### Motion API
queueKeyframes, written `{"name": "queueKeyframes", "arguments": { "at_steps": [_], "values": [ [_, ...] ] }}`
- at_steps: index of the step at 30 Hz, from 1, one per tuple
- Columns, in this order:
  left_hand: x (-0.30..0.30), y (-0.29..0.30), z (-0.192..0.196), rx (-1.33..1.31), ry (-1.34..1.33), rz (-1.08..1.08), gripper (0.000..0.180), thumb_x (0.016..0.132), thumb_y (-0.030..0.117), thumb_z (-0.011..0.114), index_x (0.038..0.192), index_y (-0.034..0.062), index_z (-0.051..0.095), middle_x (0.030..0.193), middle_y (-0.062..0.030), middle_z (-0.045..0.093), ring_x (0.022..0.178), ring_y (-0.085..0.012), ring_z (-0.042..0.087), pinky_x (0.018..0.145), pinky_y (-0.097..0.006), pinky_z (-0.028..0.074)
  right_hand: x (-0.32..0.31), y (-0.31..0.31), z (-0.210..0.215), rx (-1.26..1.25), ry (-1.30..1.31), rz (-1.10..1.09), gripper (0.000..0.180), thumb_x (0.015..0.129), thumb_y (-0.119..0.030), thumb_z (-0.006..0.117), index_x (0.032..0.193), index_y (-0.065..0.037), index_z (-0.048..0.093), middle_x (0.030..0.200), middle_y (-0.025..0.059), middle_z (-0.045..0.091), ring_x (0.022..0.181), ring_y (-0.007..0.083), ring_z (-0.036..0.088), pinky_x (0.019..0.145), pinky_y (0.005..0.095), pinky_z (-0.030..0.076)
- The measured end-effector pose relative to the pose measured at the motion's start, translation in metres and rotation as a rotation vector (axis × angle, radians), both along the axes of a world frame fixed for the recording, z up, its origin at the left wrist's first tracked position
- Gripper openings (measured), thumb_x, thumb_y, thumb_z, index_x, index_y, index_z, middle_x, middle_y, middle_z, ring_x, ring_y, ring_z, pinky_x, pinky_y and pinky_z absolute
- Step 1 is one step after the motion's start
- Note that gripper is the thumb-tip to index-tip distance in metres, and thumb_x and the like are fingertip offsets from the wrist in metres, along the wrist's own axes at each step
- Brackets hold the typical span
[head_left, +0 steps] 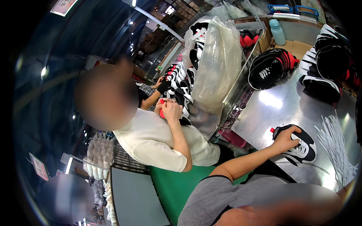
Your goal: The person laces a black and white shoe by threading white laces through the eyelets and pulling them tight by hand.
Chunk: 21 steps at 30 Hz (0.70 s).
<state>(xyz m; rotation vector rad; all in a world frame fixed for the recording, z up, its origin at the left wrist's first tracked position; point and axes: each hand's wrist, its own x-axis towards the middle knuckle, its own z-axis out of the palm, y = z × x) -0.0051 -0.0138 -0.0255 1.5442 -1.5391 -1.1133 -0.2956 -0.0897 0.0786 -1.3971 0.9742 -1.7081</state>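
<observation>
Neither my left hand nor my right hand is in view. At the lower right, a person in a grey shirt rests a hand [287,140] on a black, white and grey sneaker [303,148] with white laces, which lies on a metal worktable [260,113]. Beside that sneaker is a bundle of white laces [335,147]. Near the middle, a person in a white shirt [154,147] holds a red piece, perhaps part of a shoe, in both hands [171,110]. Behind them shows another person's forearm with a black cuff [163,88].
A black and red sneaker [266,69] and stacked sneakers [332,62] sit on the table's far part. A light blue bottle [277,32] stands behind. Clear plastic sheeting [218,64] hangs beside a row of shoes [177,77]. The floor [166,188] is green.
</observation>
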Motion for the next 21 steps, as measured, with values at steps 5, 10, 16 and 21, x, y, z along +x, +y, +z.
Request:
{"name": "queueKeyframes", "arguments": {
  "at_steps": [5,10,16,21],
  "values": [
    [-0.002,-0.001,0.003,-0.033,0.014,-0.013,0.055,0.071,0.011,0.077,0.122,0.0032,0.058,0.102,-0.0104,0.067,0.083,-0.0193,0.063,0.077,-0.033,0.051,0.037,0.034,-0.058,0.293,0.158,-0.123,0.041,0.106,-0.032,0.049,0.136,-0.006,0.057,0.105,0.0012,0.065,0.064,0.0015,0.043,0.056,0.0167,0.034],
    [-0.004,0.004,-0.005,-0.167,-0.004,0.038,0.057,0.07,0.003,0.073,0.124,0.0034,0.054,0.105,-0.0164,0.067,0.089,-0.0302,0.066,0.081,-0.04,0.051,0.094,0.059,-0.154,0.419,-0.064,0.321,0.02,0.107,-0.016,0.047,0.117,-0.005,0.061,0.077,-0.0058,0.043,0.059,0.0012,0.035,0.053,0.0174,0.026],
    [-0.018,0.005,-0.011,-0.214,-0.257,0.185,0.062,0.072,0.007,0.07,0.131,0.0083,0.05,0.096,-0.0208,0.066,0.09,-0.0388,0.065,0.079,-0.045,0.05,0.101,0.06,-0.153,0.376,0.107,0.231,0.02,0.106,-0.016,0.049,0.114,-0.002,0.06,0.082,-0.0025,0.049,0.071,0.0053,0.044,0.063,0.0208,0.036],
    [0.005,0.0,0.011,0.189,0.148,-0.047,0.06,0.072,0.001,0.076,0.127,0.0093,0.055,0.109,-0.0031,0.062,0.081,-0.011,0.06,0.07,-0.027,0.051,0.107,0.075,-0.125,0.485,0.259,0.083,0.025,0.099,-0.017,0.062,0.117,0.001,0.062,0.102,0.0055,0.065,0.095,0.0107,0.06,0.081,0.0237,0.048]
  ]
}}
